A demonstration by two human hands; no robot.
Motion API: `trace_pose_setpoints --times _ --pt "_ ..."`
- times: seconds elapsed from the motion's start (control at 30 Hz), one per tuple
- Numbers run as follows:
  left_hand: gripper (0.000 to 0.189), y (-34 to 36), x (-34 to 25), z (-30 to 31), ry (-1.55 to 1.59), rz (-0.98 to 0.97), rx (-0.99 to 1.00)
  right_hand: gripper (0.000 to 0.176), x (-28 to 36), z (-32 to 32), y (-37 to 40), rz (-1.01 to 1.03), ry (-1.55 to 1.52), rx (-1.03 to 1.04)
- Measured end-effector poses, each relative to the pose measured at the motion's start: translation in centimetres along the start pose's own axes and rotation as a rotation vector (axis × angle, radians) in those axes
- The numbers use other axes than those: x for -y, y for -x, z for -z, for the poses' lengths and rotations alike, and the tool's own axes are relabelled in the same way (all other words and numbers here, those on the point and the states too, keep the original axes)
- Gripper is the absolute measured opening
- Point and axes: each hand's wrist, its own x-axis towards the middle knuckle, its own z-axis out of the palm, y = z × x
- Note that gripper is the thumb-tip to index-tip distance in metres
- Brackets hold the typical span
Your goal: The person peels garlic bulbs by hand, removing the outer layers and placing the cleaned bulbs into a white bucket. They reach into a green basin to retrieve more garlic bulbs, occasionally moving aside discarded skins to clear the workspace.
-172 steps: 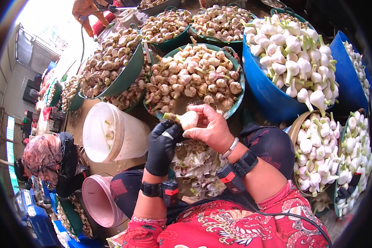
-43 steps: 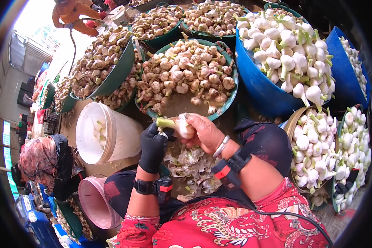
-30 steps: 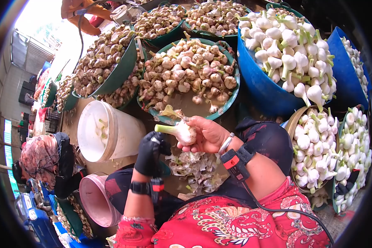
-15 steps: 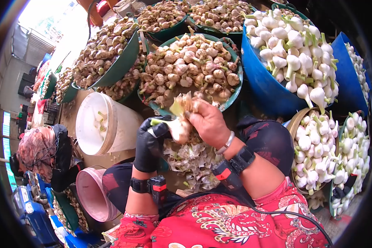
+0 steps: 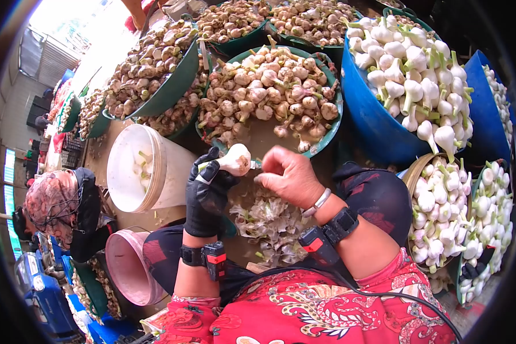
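My left hand [image 5: 208, 186], in a black glove, is closed round a garlic bulb [image 5: 236, 160]. The bulb is white, with its cut green stem toward the glove and its root end facing right. Bare and with curled fingers, my right hand [image 5: 292, 179] is just right of the bulb. A small pale blade-like tool [image 5: 255, 164] shows between its fingers and the root end; most of it is hidden. Below both hands lies a heap of papery garlic skins [image 5: 272, 223]. Ahead stands a green tub [image 5: 337, 123] of unpeeled garlic.
A blue tub [image 5: 364, 114] heaped with clean white garlic stands at right, above a basket [image 5: 407, 180] of more bulbs. At left are a white bucket [image 5: 175, 172] with stem pieces inside and a pink bucket [image 5: 123, 264]. Another person [image 5: 60, 209] sits at far left.
The loose outer skin has come off the bulb, which now looks white and smooth. My right hand has moved off the bulb to its right, and the bulb has turned and risen slightly.
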Motion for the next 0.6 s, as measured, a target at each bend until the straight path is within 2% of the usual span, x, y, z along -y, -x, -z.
trace_pose_setpoints --times 0.03,0.1,0.17,0.23,0.33,0.43,0.5,0.53,0.6 --pt "0.028 0.0 0.3 0.1 -0.15 -0.071 0.04 0.026 -0.4 -0.6 -0.2 0.091 -0.148 -0.101" --pt "0.027 -0.2 0.3 -0.1 -0.154 -0.006 0.036 0.026 0.6 -0.5 -0.2 -0.027 -0.453 -0.066" --pt "0.026 -0.3 0.0 -0.8 -0.162 0.058 0.034 0.025 0.3 0.1 -0.3 -0.056 -0.446 -0.005" --pt "0.024 -0.2 -0.4 -1.7 -0.345 -0.05 -0.022 0.025 0.2 0.4 -0.3 -0.088 -0.443 0.056" --pt "0.022 -0.4 -0.8 -2.1 -0.377 -0.059 -0.01 0.022 0.8 0.8 -0.5 -0.13 -0.476 0.063" --pt "0.025 -0.4 -1.2 -2.2 -0.472 -0.078 0.04 0.016 0.7 1.2 -0.7 -0.13 -0.435 0.063" --pt "0.025 -0.5 -1.4 -1.9 -0.518 -0.082 0.056 0.01 0.4 1.1 -0.9 0.112 -0.18 0.035" --pt "0.025 -0.5 -1.5 -1.8 -0.564 -0.091 0.073 0.01 0.6 1.1 -0.8 0.113 -0.18 0.039" --pt "0.025 -0.5 -1.5 -1.5 -0.536 -0.066 0.048 0.009 1.3 1.2 -0.4 0.177 0.008 0.079"
